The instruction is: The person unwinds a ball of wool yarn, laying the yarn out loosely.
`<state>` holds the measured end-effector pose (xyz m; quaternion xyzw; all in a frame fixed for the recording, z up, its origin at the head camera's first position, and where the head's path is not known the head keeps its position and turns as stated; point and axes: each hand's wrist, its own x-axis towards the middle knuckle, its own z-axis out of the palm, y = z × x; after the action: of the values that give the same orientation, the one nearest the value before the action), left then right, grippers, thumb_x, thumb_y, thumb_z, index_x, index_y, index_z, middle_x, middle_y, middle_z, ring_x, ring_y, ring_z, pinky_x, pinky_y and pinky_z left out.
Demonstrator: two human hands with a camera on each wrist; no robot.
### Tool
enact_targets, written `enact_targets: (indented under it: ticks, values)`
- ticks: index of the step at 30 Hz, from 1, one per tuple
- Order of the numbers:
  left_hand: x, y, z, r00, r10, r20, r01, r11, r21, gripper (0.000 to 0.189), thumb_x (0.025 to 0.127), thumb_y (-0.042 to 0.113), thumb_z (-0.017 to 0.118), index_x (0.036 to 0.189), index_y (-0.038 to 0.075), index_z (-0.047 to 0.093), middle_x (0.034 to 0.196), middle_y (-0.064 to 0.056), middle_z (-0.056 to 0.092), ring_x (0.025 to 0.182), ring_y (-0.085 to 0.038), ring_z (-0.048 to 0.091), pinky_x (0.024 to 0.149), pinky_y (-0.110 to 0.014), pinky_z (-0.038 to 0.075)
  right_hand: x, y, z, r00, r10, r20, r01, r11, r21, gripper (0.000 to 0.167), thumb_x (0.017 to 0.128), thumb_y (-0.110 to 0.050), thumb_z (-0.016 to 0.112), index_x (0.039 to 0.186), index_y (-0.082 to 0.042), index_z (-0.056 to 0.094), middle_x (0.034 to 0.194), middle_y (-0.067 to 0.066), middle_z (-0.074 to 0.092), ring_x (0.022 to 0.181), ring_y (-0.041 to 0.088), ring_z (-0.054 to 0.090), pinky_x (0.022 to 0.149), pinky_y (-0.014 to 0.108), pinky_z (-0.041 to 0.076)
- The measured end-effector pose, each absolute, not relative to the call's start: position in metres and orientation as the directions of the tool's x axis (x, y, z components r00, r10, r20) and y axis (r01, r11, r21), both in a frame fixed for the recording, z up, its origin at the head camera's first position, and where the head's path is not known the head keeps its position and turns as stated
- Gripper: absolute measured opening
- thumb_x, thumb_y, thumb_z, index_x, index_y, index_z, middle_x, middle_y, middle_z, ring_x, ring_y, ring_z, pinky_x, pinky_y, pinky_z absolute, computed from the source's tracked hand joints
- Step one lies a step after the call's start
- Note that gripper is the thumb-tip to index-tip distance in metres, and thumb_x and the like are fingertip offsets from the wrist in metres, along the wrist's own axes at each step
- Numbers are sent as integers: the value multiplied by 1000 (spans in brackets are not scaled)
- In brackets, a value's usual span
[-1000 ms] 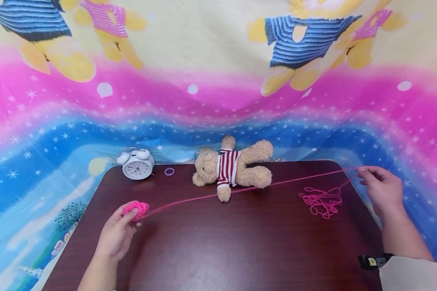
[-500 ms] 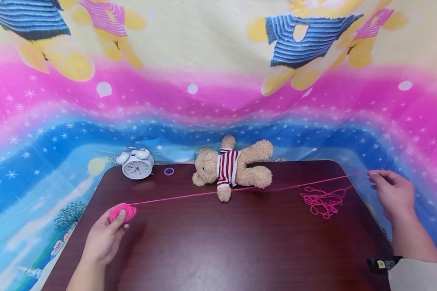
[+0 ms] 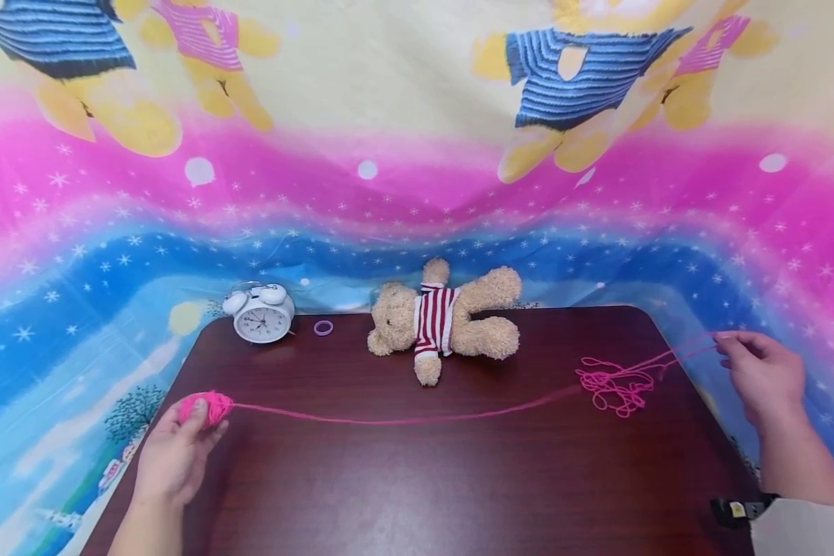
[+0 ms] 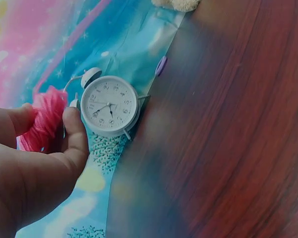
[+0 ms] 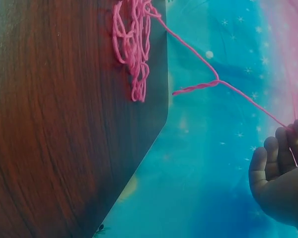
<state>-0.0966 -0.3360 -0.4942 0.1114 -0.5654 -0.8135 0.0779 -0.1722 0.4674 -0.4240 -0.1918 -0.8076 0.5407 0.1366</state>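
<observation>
At the table's left side my left hand grips a small wound ball of bright pink yarn, the thumb across its front. The left wrist view shows the yarn ball between thumb and fingers. From it a slack strand sags across the table to a loose tangle of the same yarn at the right. Past the table's right edge, my right hand pinches yarn between thumb and forefinger. In the right wrist view a taut strand runs from those fingers toward the tangle, with a short twisted piece branching off.
A teddy bear in a red-striped shirt lies on its side at the back of the dark wooden table. A white alarm clock and a purple ring are at the back left. A printed cloth hangs behind.
My left hand has moved left and down with the yarn ball, and my right hand right and slightly down. The strand, first stretched straight between the hands, now hangs slack toward the tangle.
</observation>
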Motion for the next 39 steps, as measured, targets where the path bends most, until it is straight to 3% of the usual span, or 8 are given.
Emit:
enact_targets:
  ticks: [9, 12, 15, 19, 22, 25, 33, 39]
  values:
    - [-92, -348, -485, -896, -381, -227, -65, -393, 917, 23, 100, 24, 68, 123, 20, 64, 107, 6, 69, 94, -8, 70, 79, -21, 59, -169, 468, -426, -889, 457, 30, 141, 335, -932, 14, 104, -25, 63, 99, -32, 74, 81, -29, 65, 71, -8, 63, 62, 7, 48]
    - [-90, -346, -483, -901, -378, -214, -52, -395, 917, 23, 100, 29, 67, 122, 20, 66, 106, 6, 71, 95, -7, 69, 80, -21, 58, -169, 466, -428, -906, 422, 16, 172, 403, -899, 13, 104, -32, 63, 105, -28, 75, 85, -31, 62, 73, -9, 62, 62, 9, 49]
    - [-91, -341, -482, -922, -346, -174, -16, -414, 910, 23, 102, 31, 64, 122, 19, 66, 107, 5, 71, 97, -8, 69, 81, -22, 57, -169, 462, -433, -938, 345, -8, 200, 524, -828, 31, 105, -43, 59, 118, -18, 73, 95, -29, 58, 80, -9, 58, 65, 13, 49]
    - [-94, -332, -480, -956, -275, -98, 28, -421, 907, 26, 106, 29, 57, 127, 14, 58, 108, 4, 71, 100, -9, 69, 83, -23, 55, -172, 453, -440, -966, 257, -24, 194, 662, -724, 56, 104, -54, 54, 132, -7, 66, 114, -8, 63, 99, 7, 56, 70, 22, 48]
    - [-96, -324, -479, -974, -222, -48, 52, -423, 904, 26, 109, 27, 52, 130, 11, 49, 109, 3, 71, 103, -10, 70, 84, -23, 54, -177, 444, -447, -975, 220, -13, 166, 696, -698, 61, 103, -55, 55, 134, -3, 65, 127, 17, 63, 111, 28, 55, 71, 29, 48]
    - [-97, -317, -476, -984, -179, -13, 70, -446, 892, 23, 111, 25, 48, 129, 11, 47, 110, 2, 71, 105, -10, 70, 85, -23, 53, -182, 434, -452, -982, 187, 4, 130, 698, -704, 60, 103, -53, 58, 131, 0, 66, 134, 28, 59, 117, 42, 53, 73, 32, 46]
    - [-101, -299, -468, -993, -110, 49, 98, -512, 853, 20, 112, 21, 43, 126, 10, 54, 114, -2, 73, 108, -14, 70, 88, -25, 52, -188, 412, -460, -992, 116, 42, 55, 719, -693, 47, 103, -45, 63, 123, -3, 72, 124, 22, 66, 100, 24, 57, 68, 27, 49]
    - [-103, -286, -463, -994, -90, 59, 96, -493, 865, 22, 112, 22, 44, 126, 8, 54, 115, -3, 73, 109, -14, 69, 90, -25, 52, -191, 396, -465, -997, 77, 17, 45, 729, -683, 45, 105, -44, 60, 124, -5, 71, 122, 23, 68, 103, 30, 59, 70, 32, 48]
